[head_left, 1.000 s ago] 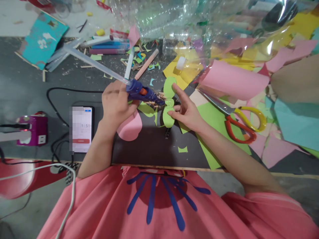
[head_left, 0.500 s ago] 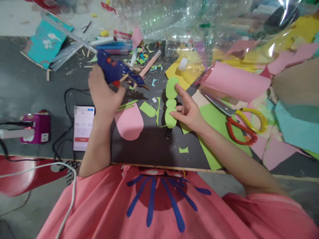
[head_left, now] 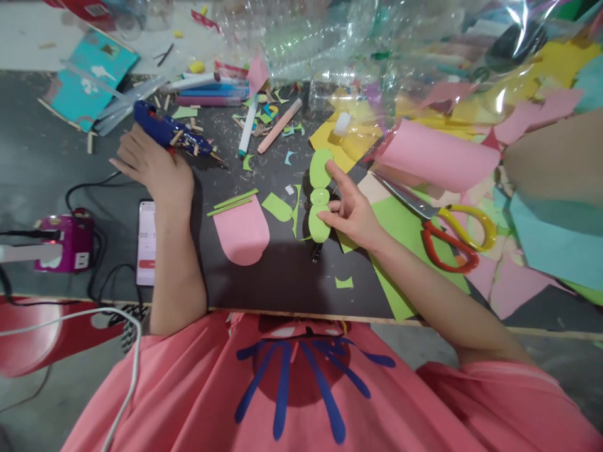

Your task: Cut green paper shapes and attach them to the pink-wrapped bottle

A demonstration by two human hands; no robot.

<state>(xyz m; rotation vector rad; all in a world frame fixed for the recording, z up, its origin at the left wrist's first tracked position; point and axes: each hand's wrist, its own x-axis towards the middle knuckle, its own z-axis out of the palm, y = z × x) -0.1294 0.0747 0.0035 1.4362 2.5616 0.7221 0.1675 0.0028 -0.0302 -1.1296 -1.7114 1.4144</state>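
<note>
A blue hot glue gun [head_left: 188, 139] lies on the dark table with its nozzle pointing right. My left hand [head_left: 162, 164] rests against its near side, fingers stretched out and loose from the handle. My right hand [head_left: 355, 216] holds a light green paper cutout [head_left: 321, 168], with the index finger on its upper lobe and the thumb on its lower one. Between the lobes sits a small round green disc [head_left: 320, 197]. A short black piece [head_left: 317, 252] sticks out below the cutout. Left of it is a pink rounded paper piece [head_left: 242, 232] with thin green strips along its top.
Scissors [head_left: 431, 220] with red and yellow handles lie on paper sheets at right, near a pink paper roll [head_left: 443, 156]. Clear plastic bottles [head_left: 301, 44] crowd the back. A phone [head_left: 146, 242] and a purple power adapter [head_left: 63, 242] with cords are at left.
My left hand has moved left with the glue gun, which is now down on the table, and its fingers have opened off the handle. My right hand stays on the green cutout.
</note>
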